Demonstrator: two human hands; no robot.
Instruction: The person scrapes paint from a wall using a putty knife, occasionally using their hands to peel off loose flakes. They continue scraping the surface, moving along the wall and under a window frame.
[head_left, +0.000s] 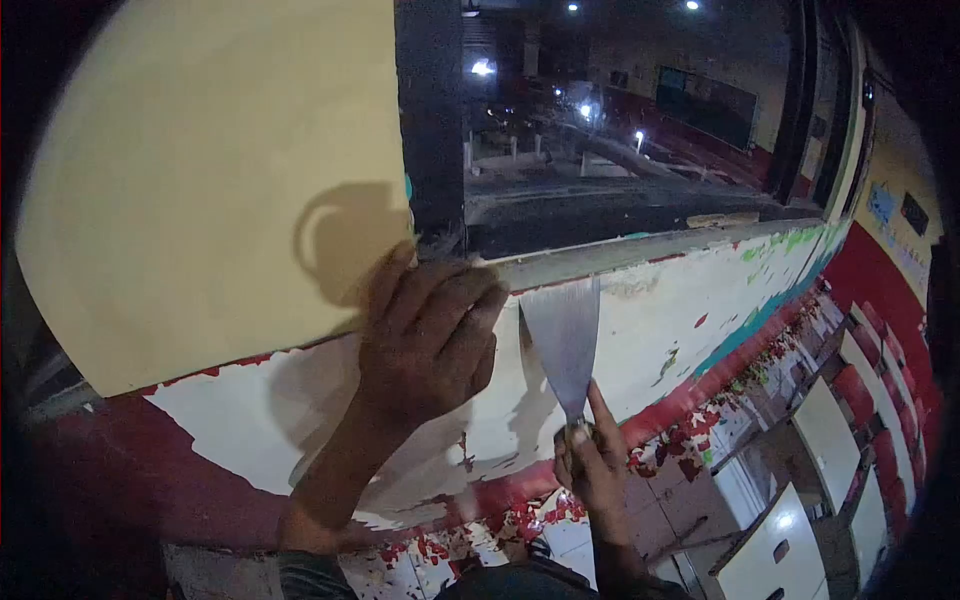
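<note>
My right hand is closed around the handle of a scraper with a wide, flat metal blade. The blade points up, and its front edge lies against the wall just below the window sill. My left hand is raised at the corner where the sill meets the cream wall. Its fingers are curled, and whatever they grip is hidden behind them. Below the sill, the wall shows a whitish scraped surface with leftover red, green and teal paint.
Red and green paint flakes litter the tiled floor under the wall. Chairs with pale writing boards and red seats stand at the lower right. Above the sill is a dark-framed window. A red-and-cream wall rises on the right.
</note>
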